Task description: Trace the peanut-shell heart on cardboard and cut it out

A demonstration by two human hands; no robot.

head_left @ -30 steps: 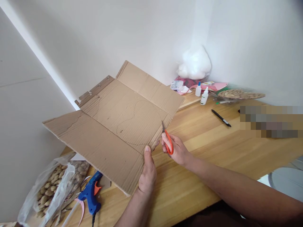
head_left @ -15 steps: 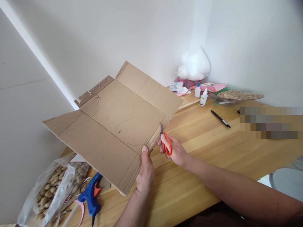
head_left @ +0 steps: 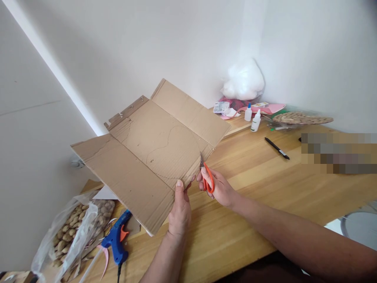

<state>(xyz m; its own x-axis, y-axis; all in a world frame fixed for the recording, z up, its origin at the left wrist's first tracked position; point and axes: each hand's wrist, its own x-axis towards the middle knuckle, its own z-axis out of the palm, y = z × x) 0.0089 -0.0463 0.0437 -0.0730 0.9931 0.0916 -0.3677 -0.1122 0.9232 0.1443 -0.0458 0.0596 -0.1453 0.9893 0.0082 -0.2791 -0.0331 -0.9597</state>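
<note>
Left hand (head_left: 180,212) grips the cardboard sheet (head_left: 153,153) at its near edge, sheet extending toward 11 o'clock. Right hand (head_left: 218,188), closed around orange scissors (head_left: 207,179), sits at 3 o'clock of that grip, blades entering the edge.

Open tabletop (head_left: 265,184) right of the right hand (head_left: 219,188), bare wood out to the black pen (head_left: 277,148); near table edge below both forearms also free. Left side blocked: flattened cardboard (head_left: 153,153) held raised by the left hand (head_left: 179,212), with blue glue gun (head_left: 118,239) and plastic bag (head_left: 70,232) beneath its low edge. Back corner crowded: two glue bottles (head_left: 255,120), white stuffing (head_left: 244,80), woven piece (head_left: 302,118).
</note>
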